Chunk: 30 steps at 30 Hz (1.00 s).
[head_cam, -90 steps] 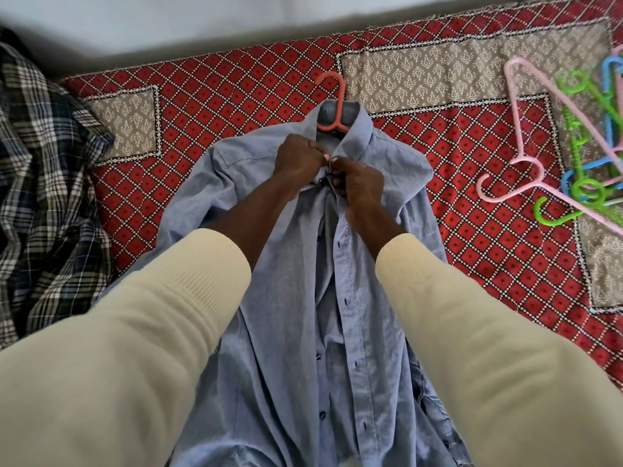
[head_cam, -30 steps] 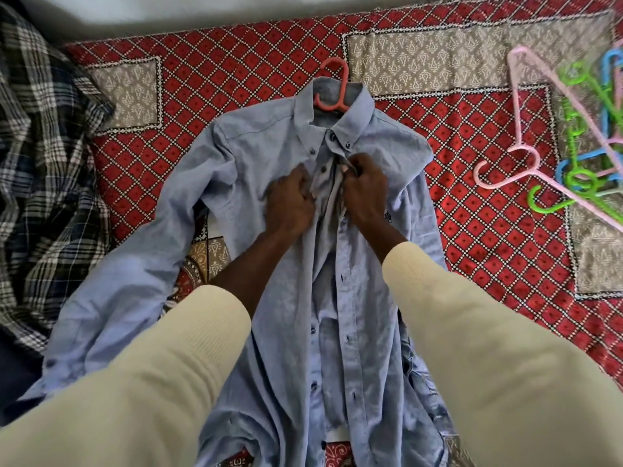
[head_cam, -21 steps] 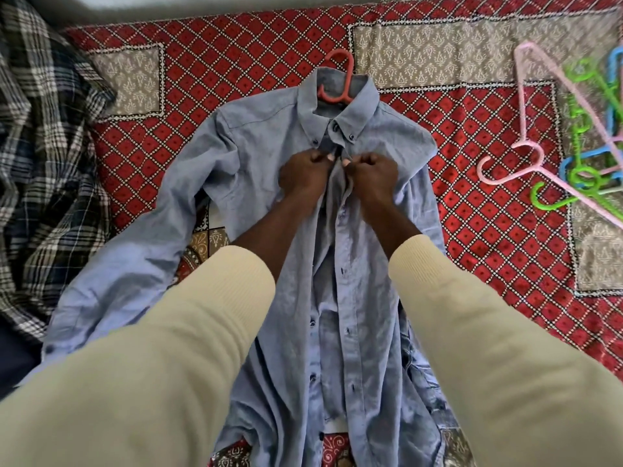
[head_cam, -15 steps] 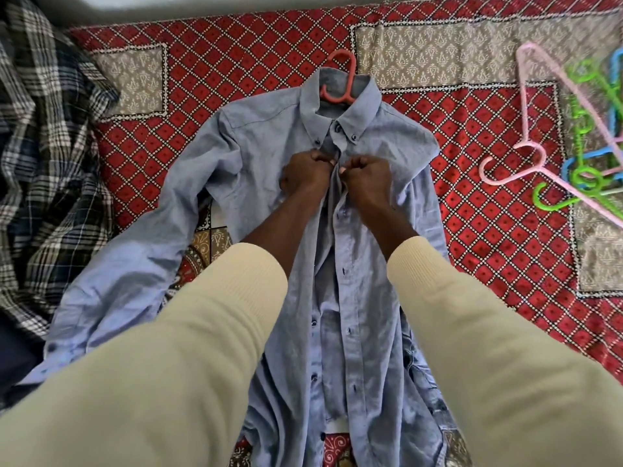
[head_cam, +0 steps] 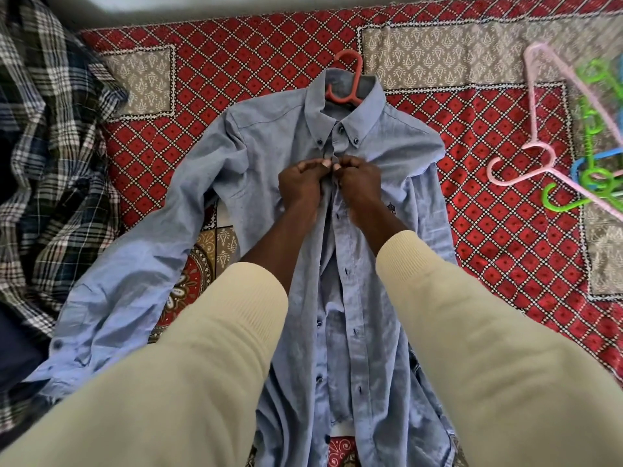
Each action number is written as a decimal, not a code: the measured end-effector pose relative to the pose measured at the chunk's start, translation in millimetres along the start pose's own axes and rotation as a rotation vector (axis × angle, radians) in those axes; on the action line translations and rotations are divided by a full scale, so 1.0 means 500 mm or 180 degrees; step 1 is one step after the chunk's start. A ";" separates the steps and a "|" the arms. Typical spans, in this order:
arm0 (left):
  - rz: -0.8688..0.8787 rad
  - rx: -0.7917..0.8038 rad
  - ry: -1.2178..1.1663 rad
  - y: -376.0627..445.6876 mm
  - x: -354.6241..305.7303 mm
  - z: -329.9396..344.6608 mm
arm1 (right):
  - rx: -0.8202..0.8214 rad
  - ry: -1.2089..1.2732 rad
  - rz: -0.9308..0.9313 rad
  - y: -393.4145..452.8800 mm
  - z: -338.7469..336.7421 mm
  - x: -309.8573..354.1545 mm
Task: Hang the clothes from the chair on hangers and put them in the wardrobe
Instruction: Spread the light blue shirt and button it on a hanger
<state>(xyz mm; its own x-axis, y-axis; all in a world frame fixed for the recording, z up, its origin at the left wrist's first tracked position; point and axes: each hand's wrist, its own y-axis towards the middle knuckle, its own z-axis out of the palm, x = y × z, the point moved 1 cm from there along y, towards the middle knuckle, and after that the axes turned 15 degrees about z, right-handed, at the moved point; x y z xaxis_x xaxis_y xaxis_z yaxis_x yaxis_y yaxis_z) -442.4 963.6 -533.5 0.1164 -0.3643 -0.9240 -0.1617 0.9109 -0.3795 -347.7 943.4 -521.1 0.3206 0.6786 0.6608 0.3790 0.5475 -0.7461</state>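
Here, in the head view, both hands meet at the chest of a blue shirt (head_cam: 269, 139) that lies face up on a red patterned bedspread (head_cam: 488, 230). The left hand (head_cam: 301, 183) has its fingers curled and pinches the placket edge on its side; the right hand (head_cam: 359, 182) is curled the same way and pinches the opposite edge, the two thumbs nearly touching just below the collar. The button itself is hidden between the fingertips. Cream sleeves (head_cam: 202, 348) cover both forearms down to the wrists.

Just above the grip the collar is buttoned down, and out of its neck rises the hook of a red hanger (head_cam: 350, 79), the rest of it hidden inside the shirt. Below the grip the placket runs toward the viewer with several dark buttons, the two front panels partly apart. To the left of the grip one sleeve of the shirt spreads out across the bedspread, its cuff reaching toward a plaid shirt (head_cam: 43, 146) crumpled at the far left. Well to the right of the grip lie loose hangers in a heap: a pink hanger (head_cam: 539, 106) on top, with green hangers (head_cam: 559, 203) and a blue hanger (head_cam: 580, 165) tangled under it.
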 end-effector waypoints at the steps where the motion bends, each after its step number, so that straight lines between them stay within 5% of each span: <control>1: -0.0035 0.0022 -0.0046 0.000 0.002 -0.002 | -0.0016 0.0049 0.0066 0.002 0.002 -0.001; 19: -0.0032 0.0043 0.0210 0.000 -0.010 0.000 | 0.0031 0.0607 0.0623 -0.029 -0.016 0.024; 30: -0.0059 0.0405 0.0242 -0.003 -0.025 -0.008 | 0.0103 0.0272 0.0063 -0.017 -0.012 -0.006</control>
<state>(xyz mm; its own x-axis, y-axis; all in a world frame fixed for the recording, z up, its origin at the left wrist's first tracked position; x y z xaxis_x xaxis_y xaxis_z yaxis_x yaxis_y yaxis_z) -447.6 966.2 -521.5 0.0429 -0.3904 -0.9197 -0.0341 0.9194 -0.3919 -346.8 933.5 -516.2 0.4012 0.6461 0.6494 0.3441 0.5507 -0.7605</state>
